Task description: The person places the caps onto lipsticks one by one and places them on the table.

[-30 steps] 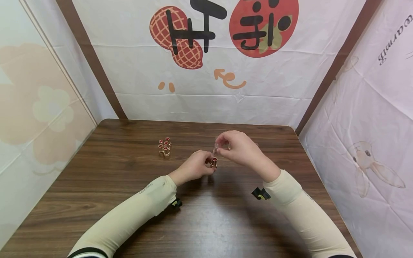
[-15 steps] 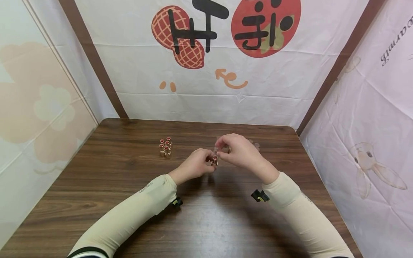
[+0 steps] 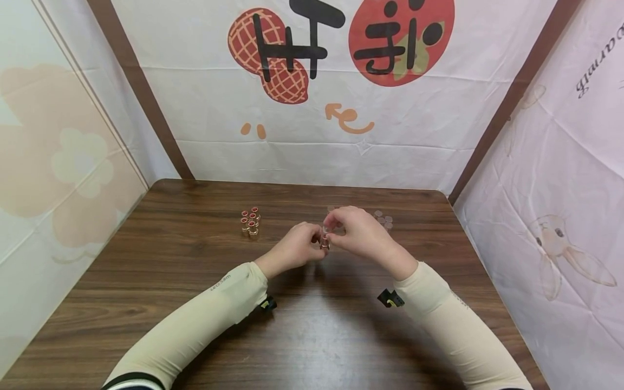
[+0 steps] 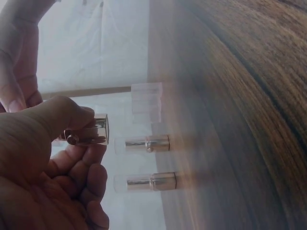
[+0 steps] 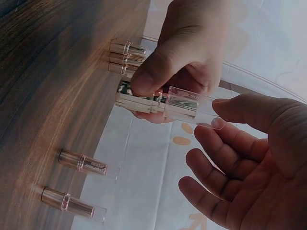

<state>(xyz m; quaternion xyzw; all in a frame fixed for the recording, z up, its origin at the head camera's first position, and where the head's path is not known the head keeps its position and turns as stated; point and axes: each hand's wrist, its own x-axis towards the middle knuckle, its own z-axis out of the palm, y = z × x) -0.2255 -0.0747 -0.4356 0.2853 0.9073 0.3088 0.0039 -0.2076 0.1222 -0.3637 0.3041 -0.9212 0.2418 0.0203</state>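
Between the thumb and fingers of my left hand [image 3: 292,250] is a rose-gold tube [image 5: 139,98], held upright just above the table. My right hand [image 3: 363,235] pinches the far end of a clear cap [image 5: 189,106], whose open end surrounds the upper part of the tube in the right wrist view. The left wrist view shows my left hand [image 4: 43,158] with thumb and fingertips on the tube's gold base [image 4: 100,128]. My right hand [image 5: 259,148] has its other fingers loosely bent beside the cap.
Several uncapped gold tubes [image 3: 253,229] stand in a group at the left. Two capped tubes [image 4: 160,143] [image 4: 164,181] stand beyond the hands. Several clear caps [image 3: 388,221] are at the right on the brown table [image 3: 195,303]; a printed cloth hangs behind.
My right hand has come down and slightly left, lowering the clear cap over the tube. My left hand has hardly moved. More clear caps show behind the right hand.
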